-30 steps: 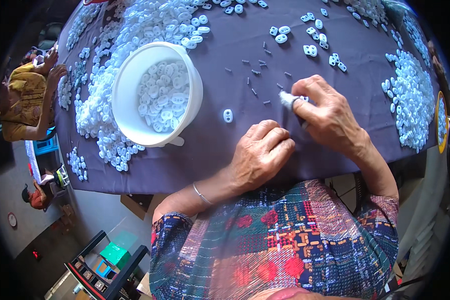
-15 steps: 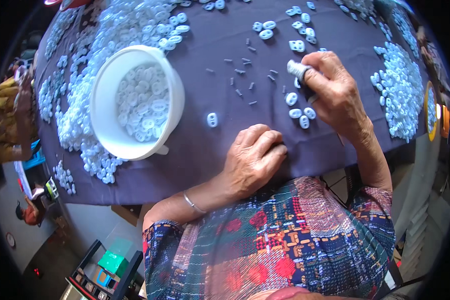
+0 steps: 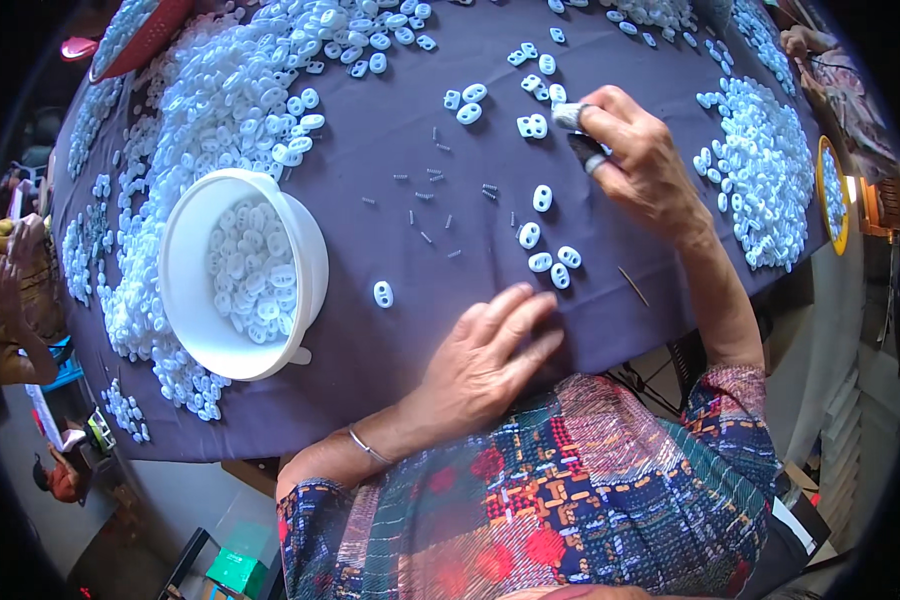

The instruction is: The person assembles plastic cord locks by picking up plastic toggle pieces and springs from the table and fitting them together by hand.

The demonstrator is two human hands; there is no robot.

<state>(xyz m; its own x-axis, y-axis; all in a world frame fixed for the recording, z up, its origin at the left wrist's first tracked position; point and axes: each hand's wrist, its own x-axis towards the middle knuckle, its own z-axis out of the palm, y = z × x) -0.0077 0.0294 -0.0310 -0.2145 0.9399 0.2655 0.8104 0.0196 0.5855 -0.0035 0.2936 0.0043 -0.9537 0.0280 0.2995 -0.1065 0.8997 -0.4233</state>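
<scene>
My right hand [image 3: 630, 155] hovers over the dark tablecloth, white wrapping on one fingertip and a black band on another digit. Its fingertips point at a pair of white oval two-holed plastic pieces [image 3: 532, 127], with a gap between them and nothing visible held. Stretched out near the table's front edge, my left hand [image 3: 490, 350] is open and slightly blurred. Beyond it lie more white two-holed pieces [image 3: 561, 275]. Small metal springs [image 3: 425, 196] are scattered in the middle. A thin brown stick [image 3: 633, 286] rests below my right hand.
A white bucket [image 3: 312, 235], partly filled with white pieces, stands at left. Large heaps of pieces [image 3: 205, 130] surround it, and another heap [image 3: 765, 170] lies at right. A red basket [image 3: 155, 40] stands far left. Other people's hands [image 3: 15, 270] show at the left rim.
My left hand has uncurled, its fingers now extended. My right hand has moved farther out, uncovering a white piece and the thin stick. The whole view has shifted a little.
</scene>
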